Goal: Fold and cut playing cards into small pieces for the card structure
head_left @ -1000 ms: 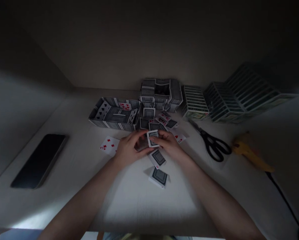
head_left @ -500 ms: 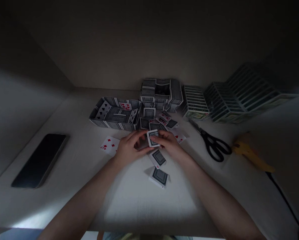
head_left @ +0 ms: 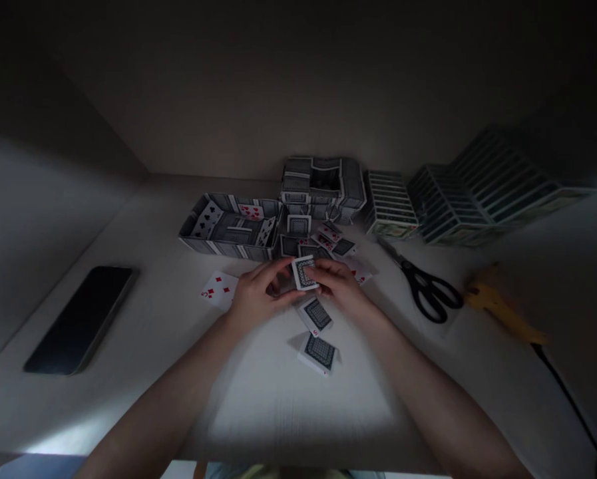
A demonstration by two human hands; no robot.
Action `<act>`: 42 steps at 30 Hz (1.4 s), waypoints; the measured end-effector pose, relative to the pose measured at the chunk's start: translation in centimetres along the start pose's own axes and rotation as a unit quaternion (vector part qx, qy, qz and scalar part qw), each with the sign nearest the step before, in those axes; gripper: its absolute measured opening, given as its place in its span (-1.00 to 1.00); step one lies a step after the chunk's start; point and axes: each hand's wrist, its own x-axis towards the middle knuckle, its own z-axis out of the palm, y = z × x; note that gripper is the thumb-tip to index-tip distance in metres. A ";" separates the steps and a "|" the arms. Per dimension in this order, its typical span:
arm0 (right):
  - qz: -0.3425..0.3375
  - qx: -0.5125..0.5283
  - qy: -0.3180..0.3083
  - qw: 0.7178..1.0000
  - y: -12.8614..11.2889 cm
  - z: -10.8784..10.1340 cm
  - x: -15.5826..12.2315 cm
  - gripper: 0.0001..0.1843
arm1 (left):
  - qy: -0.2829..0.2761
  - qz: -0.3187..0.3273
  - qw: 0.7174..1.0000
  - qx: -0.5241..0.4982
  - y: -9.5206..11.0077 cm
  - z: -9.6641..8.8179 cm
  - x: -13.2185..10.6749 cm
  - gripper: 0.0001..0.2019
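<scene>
Between my two hands is a folded playing card (head_left: 303, 273) with its patterned back toward me. My left hand (head_left: 256, 293) pinches its left side, thumb below and fingers above. From the right, my right hand (head_left: 339, 285) grips the card, with a finger or thumb lying across its face. Just below my hands lies another folded card (head_left: 317, 315), and nearer to me a third folded card (head_left: 319, 352). A five of diamonds (head_left: 219, 289) lies face up, partly behind my left hand. More loose cards (head_left: 329, 234) are scattered beyond my hands.
An open box made of cards (head_left: 228, 251) stands at the back left, beside a taller card structure (head_left: 298, 183). Slatted card pieces (head_left: 391, 199) stand at right. Black scissors (head_left: 428, 289), a yellow glue gun (head_left: 505, 309) with a cord, and a phone (head_left: 81, 319) lie on the table.
My right thumb or finger has shifted slightly on the held card, and the card has tilted a little. Both hands keep their place, and the surroundings look the same.
</scene>
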 end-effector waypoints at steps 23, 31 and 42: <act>-0.010 -0.016 -0.002 1.000 0.3 -0.1 0.1 -0.74 | -0.005 0.002 1.000 -0.001 0.1 -0.1 0.1 -0.51; -0.009 -0.017 0.000 1.000 0.2 0.0 0.0 -0.75 | 0.009 0.000 1.000 0.006 0.0 0.0 0.0 -0.50; -0.003 -0.003 -0.001 1.000 0.6 -0.1 0.1 -0.76 | 0.015 -0.005 1.000 0.017 0.0 0.0 -0.1 -0.51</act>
